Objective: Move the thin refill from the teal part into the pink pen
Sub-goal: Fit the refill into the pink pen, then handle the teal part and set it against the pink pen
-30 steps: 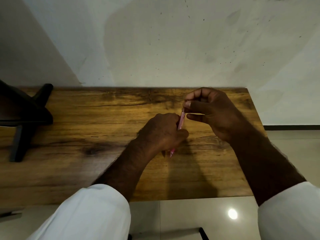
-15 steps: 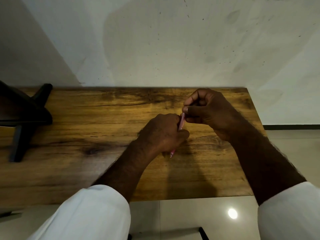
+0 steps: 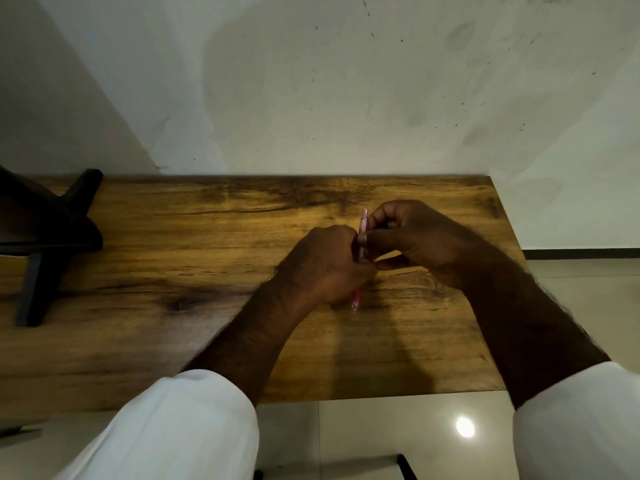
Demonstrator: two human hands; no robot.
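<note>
The pink pen [image 3: 362,233] stands nearly upright above the wooden table [image 3: 173,271], its tip showing below my left hand. My left hand [image 3: 325,265] is closed around the pen's lower half. My right hand [image 3: 412,237] pinches the pen's upper part between thumb and forefinger, and the top end sticks out above those fingers. No teal part and no loose refill can be seen; my hands hide much of the pen.
A black stand [image 3: 38,237] with angled legs sits on the table's left end. The wall rises right behind the table. The table's right edge and front edge drop to a pale tiled floor [image 3: 381,434].
My right hand has slid down the pen, so the pen's top now pokes out above its fingers. My left hand stays where it was.
</note>
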